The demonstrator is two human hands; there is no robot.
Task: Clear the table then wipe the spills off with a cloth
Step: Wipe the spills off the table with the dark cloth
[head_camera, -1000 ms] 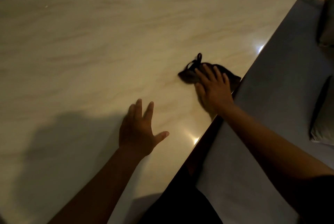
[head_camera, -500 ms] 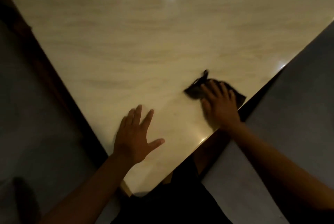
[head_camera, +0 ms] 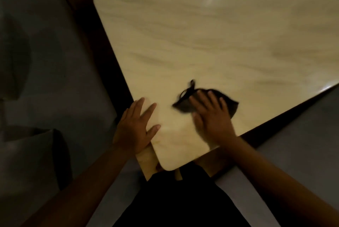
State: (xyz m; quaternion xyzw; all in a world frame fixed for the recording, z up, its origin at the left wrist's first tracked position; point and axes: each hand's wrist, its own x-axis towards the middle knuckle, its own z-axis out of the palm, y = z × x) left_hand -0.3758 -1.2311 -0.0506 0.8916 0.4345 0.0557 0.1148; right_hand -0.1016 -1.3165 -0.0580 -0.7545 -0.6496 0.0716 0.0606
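Observation:
A dark cloth [head_camera: 185, 105] with a small loop at its far end lies on the glossy cream marble table [head_camera: 211, 43], near the table's rounded near corner. My right hand [head_camera: 212, 118] presses flat on the cloth with straight, spread fingers and hides its near half. My left hand [head_camera: 136, 126] rests flat on the table's left edge, fingers spread, a short way left of the cloth. No spill shows on the surface in this dim light.
Grey cushioned seating [head_camera: 45, 61] with a pillow [head_camera: 33, 157] lies to the left below the table's dark wooden edge. More grey seat surface [head_camera: 302, 135] runs along the right side. My dark clothing [head_camera: 183, 199] fills the bottom middle.
My view has swung left, bringing the table's near corner and left seating into sight. My right hand slid the cloth toward that corner. My left hand shifted to the table's left edge.

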